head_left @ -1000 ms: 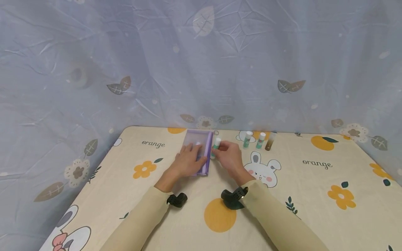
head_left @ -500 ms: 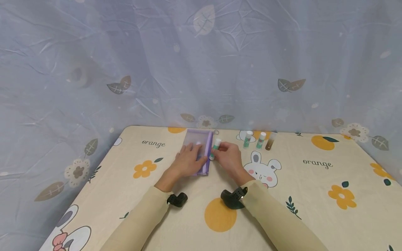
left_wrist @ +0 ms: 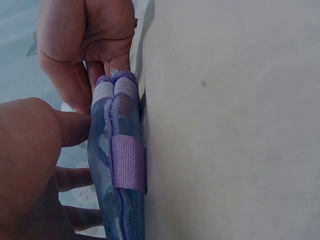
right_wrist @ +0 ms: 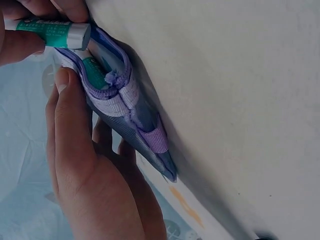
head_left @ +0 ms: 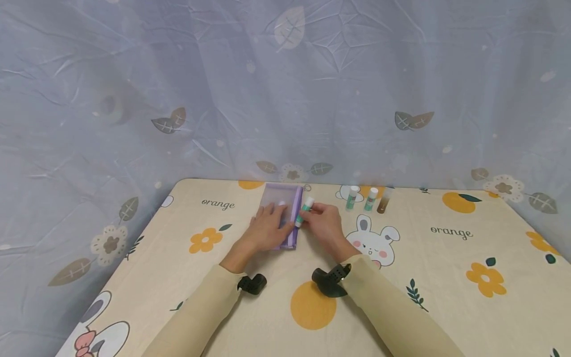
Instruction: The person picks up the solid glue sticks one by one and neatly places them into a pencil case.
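A purple mesh zip pouch (head_left: 278,192) lies flat, its unzipped side facing right. My left hand (head_left: 266,229) rests on top of it, fingers stretched over the mesh and thumb at the edge of the opening, as the right wrist view shows. Between thumb and fingers, my right hand (head_left: 326,223) pinches a green glue stick (right_wrist: 55,34) with a white cap. Its silver-grey base end is right at the pouch's parted mouth (right_wrist: 126,60), and the stick is tilted. Inside the pouch another green glue stick (right_wrist: 93,71) shows through the opening.
Right of the hands stand two green glue sticks (head_left: 351,198), (head_left: 371,199) with white caps and a brown, clear-topped tube (head_left: 382,202). A patterned cloth (head_left: 250,317) covers the table. A grey-blue curtain (head_left: 357,89) hangs behind its back edge.
My right hand has tilted the glue stick further and brought its lower end left to the pouch's opening. My left hand has stayed in place on the pouch.
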Motion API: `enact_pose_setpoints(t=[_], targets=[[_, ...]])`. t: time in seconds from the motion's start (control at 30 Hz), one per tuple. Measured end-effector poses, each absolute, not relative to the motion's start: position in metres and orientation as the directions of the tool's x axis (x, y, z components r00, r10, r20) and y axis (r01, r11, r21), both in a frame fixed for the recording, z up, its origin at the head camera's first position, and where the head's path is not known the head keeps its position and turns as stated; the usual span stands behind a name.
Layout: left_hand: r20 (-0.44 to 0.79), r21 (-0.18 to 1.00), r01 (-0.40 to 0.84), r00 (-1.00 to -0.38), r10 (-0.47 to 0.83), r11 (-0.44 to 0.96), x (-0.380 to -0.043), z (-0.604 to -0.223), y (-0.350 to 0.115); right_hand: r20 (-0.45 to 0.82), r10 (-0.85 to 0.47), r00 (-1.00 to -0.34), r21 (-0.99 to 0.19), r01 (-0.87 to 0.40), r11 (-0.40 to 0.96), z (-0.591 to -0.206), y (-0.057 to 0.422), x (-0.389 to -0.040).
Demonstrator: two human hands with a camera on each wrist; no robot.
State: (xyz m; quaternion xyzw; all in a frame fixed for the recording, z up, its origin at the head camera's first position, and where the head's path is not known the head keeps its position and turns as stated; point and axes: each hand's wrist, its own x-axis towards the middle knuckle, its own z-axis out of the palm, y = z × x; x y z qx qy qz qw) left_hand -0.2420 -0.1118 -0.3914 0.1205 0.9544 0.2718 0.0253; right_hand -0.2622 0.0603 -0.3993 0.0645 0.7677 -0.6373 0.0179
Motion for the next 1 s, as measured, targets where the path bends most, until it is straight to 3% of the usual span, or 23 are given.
enact_pose_setpoints(t=[0.53,1.0], targets=[[0.036,0.542,0.225,-0.969,0.246,0.81,-0.242,-0.391,-0.112,-0.172,-0.014,-0.985,-0.985,0.172,-0.008,-0.402,0.055,-0.265],[0.046,0.533,0.233,-0.968,0.247,0.813,-0.243,-0.39,-0.112,-0.183,-0.006,-0.983,-0.979,0.181,0.097,-0.407,0.046,-0.267]])
